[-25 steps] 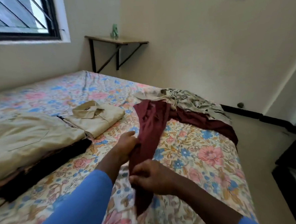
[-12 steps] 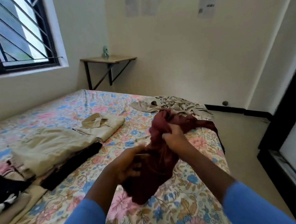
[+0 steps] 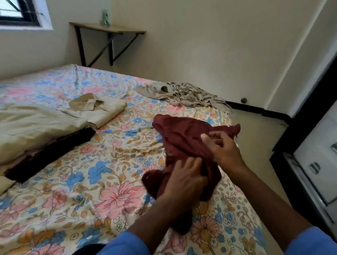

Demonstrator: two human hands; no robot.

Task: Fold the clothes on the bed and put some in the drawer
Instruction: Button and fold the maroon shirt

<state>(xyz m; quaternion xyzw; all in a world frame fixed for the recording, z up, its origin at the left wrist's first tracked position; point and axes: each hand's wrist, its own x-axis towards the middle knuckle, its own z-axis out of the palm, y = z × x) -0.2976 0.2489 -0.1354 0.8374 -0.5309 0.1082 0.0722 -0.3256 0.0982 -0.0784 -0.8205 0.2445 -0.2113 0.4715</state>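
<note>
**Entry: maroon garment, bunched, to be spread before folding**

- Item: maroon garment (image 3: 184, 138). It lies in a crumpled heap on the bed (image 3: 69, 192), near the bed's right edge and under both of my hands.
- Left hand (image 3: 183, 177): the grip is wide. The fingers lie fairly straight on the near part of the cloth and press it to the sheet.
- Right hand (image 3: 222, 149): it is on the far part of the cloth with the fingers spread. The frame is soft here, so I cannot tell whether thumb and forefinger pinch a fold.
- Also on the bed: a folded beige shirt (image 3: 97, 110) and a larger beige garment (image 3: 25, 128) laid over a dark one (image 3: 51, 154), all well to the left. A grey patterned garment (image 3: 181, 93) lies unfolded at the far corner.
- Destination: the white drawer unit (image 3: 323, 157) on the floor to the right, its drawers closed.

Handling note, my judgement:
- The heap needs opening out first.
- I would anchor with the left hand, then find a hem or seam with the right and draw it away until the cloth lies flat.
- I would work inward from the bed's edge so the fabric does not slide off.
- I would smooth from the middle outward before making any crease.
</note>
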